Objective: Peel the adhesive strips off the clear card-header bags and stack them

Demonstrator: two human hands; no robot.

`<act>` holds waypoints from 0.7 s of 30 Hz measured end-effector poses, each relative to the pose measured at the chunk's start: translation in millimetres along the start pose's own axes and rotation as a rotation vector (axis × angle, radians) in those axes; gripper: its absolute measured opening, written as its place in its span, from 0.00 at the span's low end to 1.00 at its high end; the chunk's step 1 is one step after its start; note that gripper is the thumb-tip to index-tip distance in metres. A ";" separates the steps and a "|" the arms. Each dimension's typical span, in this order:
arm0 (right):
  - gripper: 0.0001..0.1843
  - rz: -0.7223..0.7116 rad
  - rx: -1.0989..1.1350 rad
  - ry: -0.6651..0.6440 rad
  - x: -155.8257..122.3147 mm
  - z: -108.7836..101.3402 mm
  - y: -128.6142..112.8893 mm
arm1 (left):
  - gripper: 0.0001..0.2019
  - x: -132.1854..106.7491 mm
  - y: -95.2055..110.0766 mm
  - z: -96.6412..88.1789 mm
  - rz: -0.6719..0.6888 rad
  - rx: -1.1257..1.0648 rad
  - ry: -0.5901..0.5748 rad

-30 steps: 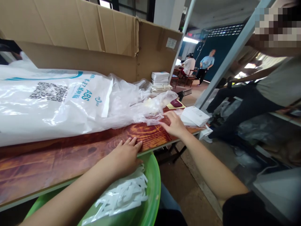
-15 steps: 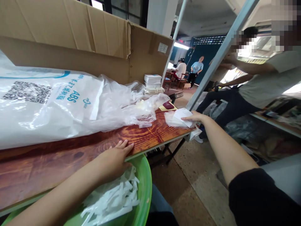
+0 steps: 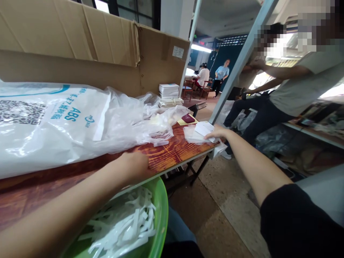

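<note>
Several white papers lie right of the plastic bag, pinched by the nearer right hand (left hand blurred, grip unclear)

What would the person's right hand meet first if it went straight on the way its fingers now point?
The white sheets, which the right hand touches at the table's end. Beyond them, probably the crumpled plastic farther along, though depth there is unclear.
</note>
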State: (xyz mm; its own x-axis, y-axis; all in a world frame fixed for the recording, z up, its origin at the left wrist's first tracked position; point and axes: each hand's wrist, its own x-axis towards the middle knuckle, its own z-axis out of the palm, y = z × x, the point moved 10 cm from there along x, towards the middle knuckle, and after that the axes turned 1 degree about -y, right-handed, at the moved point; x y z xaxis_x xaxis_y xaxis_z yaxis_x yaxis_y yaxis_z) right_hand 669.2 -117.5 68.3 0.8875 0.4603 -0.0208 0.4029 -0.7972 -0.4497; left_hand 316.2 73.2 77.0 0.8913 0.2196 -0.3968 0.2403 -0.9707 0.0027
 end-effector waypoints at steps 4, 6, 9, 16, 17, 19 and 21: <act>0.42 0.037 -0.009 -0.042 1.4 4.6 13.1 | 0.14 44.4 54.8 -49.7 0.115 0.109 0.202; 0.45 0.042 -0.008 -0.035 2.7 5.0 18.3 | 0.15 71.6 86.7 -59.5 0.210 0.102 0.277; 0.45 0.042 0.013 -0.019 4.7 5.4 26.0 | 0.22 111.8 122.8 -60.0 0.313 0.098 0.343; 0.49 0.020 0.134 -0.029 12.1 6.8 46.1 | 0.36 181.4 156.4 -63.3 0.386 0.118 0.271; 0.48 0.018 0.166 -0.047 12.9 8.0 48.0 | 0.37 187.2 159.4 -65.5 0.389 0.128 0.256; 0.44 0.013 0.241 -0.092 13.6 11.5 49.9 | 0.36 196.5 163.7 -69.0 0.378 0.142 0.240; 0.39 0.008 0.315 -0.133 13.3 14.6 49.7 | 0.32 203.0 166.1 -70.5 0.352 0.147 0.242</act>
State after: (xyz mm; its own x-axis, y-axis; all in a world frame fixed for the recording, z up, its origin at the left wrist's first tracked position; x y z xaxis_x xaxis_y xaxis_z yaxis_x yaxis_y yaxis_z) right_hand 697.7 -145.3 32.7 0.8451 0.5179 -0.1327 0.2884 -0.6506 -0.7025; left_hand 564.2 -36.6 61.6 0.9774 -0.1267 -0.1693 -0.1349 -0.9901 -0.0383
